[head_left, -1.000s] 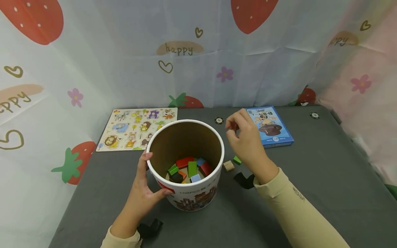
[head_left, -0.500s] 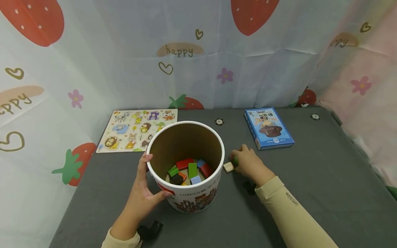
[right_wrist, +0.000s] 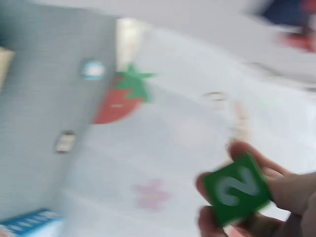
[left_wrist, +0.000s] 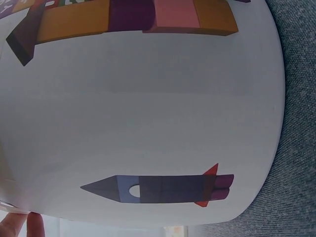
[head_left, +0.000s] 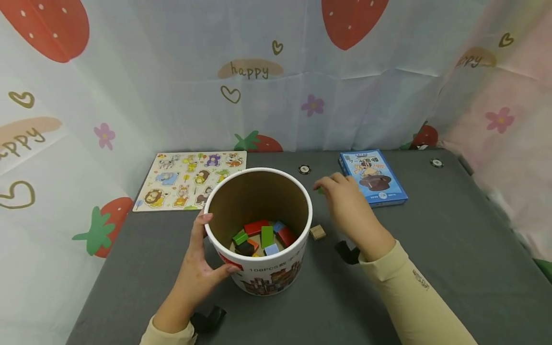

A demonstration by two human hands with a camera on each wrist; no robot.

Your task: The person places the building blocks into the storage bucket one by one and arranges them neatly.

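A white cardboard bucket stands upright on the table, with several coloured blocks lying at its bottom. My left hand holds the bucket's left side, thumb on the front wall and fingertips at the rim. Raised to the right of the bucket, my right hand pinches a green block that shows a white 2 in the right wrist view. In the head view only a sliver of that block peeks out at the fingertips. One plain wooden block lies on the table beside the bucket's right side.
Behind the bucket on the left lies an animal puzzle board. A blue box is at the back right, just beyond my right hand. Two small round chips lie near the back edge, before a printed curtain.
My right hand went down to the table, picked up the green block beside the wooden one, and rose with it. My left hand stayed on the bucket.
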